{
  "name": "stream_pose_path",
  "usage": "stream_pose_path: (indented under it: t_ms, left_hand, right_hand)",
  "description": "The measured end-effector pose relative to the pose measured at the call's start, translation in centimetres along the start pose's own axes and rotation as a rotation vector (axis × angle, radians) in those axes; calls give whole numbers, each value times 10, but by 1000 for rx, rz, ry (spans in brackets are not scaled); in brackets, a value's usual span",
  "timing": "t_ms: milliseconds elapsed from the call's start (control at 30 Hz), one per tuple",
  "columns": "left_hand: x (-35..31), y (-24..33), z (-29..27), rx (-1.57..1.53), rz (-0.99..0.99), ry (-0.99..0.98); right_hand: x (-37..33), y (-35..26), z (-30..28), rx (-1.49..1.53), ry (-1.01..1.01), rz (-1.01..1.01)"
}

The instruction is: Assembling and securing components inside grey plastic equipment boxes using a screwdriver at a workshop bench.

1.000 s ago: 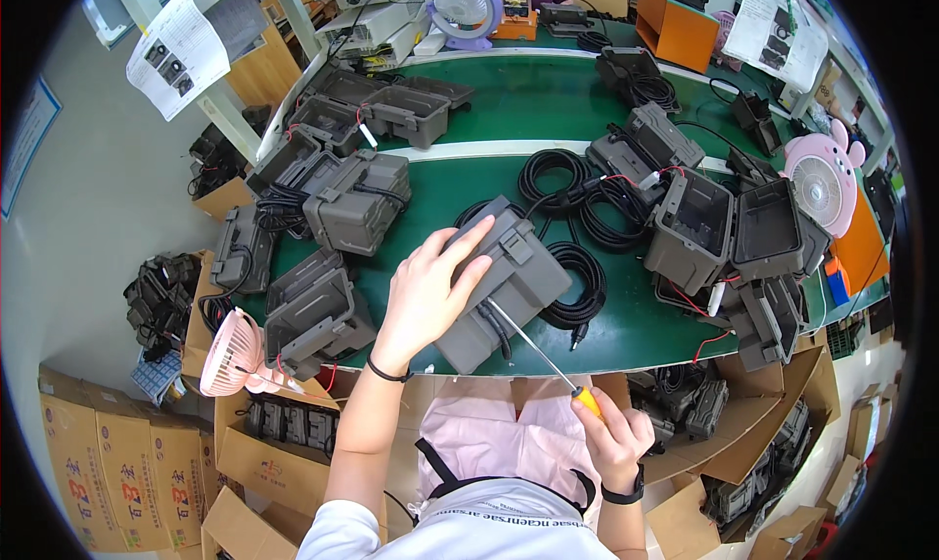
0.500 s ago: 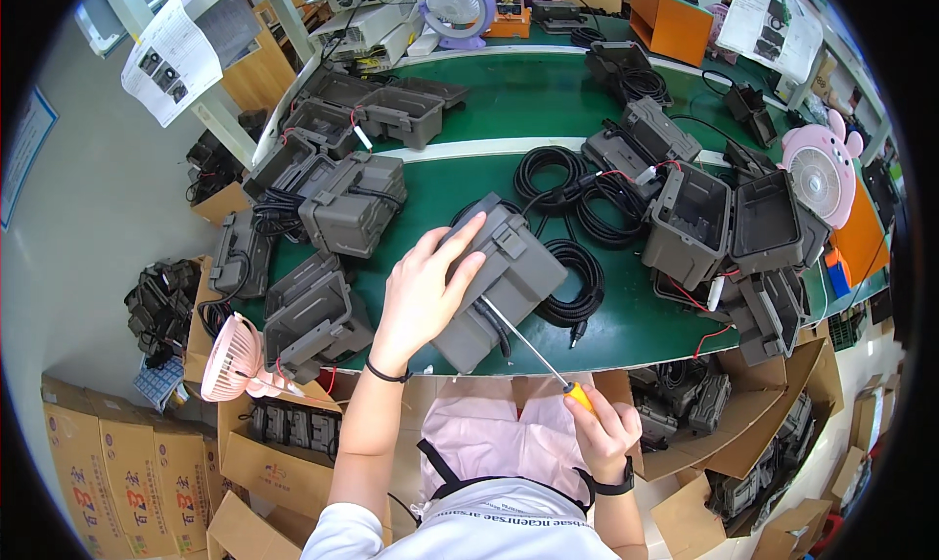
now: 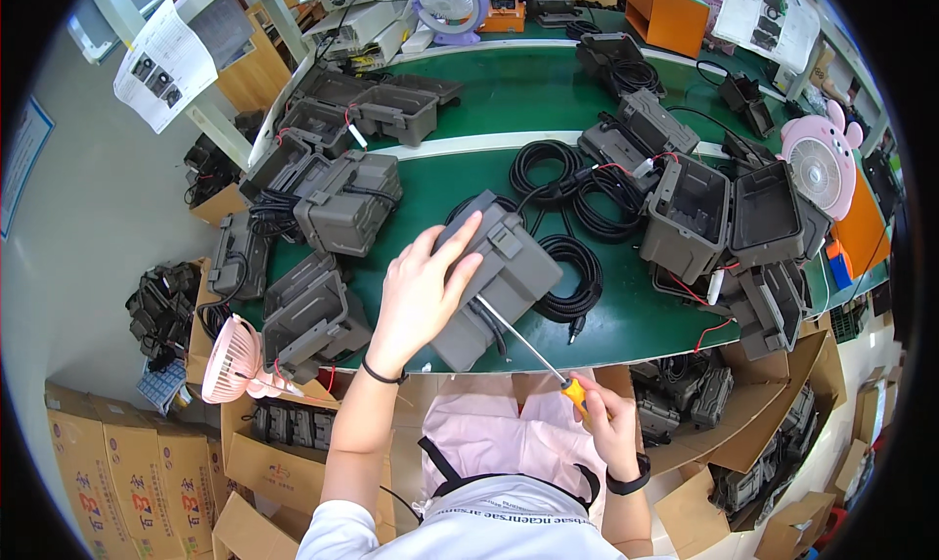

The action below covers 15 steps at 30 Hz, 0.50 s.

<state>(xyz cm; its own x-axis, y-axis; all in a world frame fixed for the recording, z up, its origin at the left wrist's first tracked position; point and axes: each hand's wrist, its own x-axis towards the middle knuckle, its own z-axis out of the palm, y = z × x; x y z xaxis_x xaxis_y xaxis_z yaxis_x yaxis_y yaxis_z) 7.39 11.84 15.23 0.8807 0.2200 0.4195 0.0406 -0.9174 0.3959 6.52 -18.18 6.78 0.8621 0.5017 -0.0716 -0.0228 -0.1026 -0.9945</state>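
Note:
A closed grey plastic box (image 3: 514,257) with side latches lies tilted near the table's front edge. My left hand (image 3: 423,284) rests on it with fingers stretched out and apart, steadying its upper left side. In my right hand (image 3: 608,425) is a screwdriver (image 3: 570,388) with a yellow handle and a long metal shaft. The shaft runs up and to the left, and its tip meets the box beside a black carrying handle (image 3: 491,327). What the tip sits in is too small to make out.
Coiled black cables (image 3: 570,278) lie right of the box. Open grey boxes (image 3: 690,218) stand at the right, more boxes (image 3: 347,203) at the left. A pink fan (image 3: 233,358) sits at the left edge, a pink animal-shaped fan (image 3: 818,169) at the right. Cartons (image 3: 724,428) stand below the table.
My right hand has shifted slightly right, its fingers re-placed on the screwdriver handle, which looks turned. The left hand and the box stay nearly in place. A person's arm shows at the far side.

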Motion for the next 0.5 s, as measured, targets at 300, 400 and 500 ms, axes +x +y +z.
stream_pose_path:
  t_ms: [300,400,500]
  left_hand:
    - [2,-10,0,-31,-31,-30]
    - [6,-15,0,-74,-81,-26]
    - [7,-14,0,-71,-121,-27]
  right_hand:
    - [7,-13,-10,487,-290,357]
    - [-2,-21,-6,-246,-30,-195]
    - [-13,-33,1,-487,124,-377]
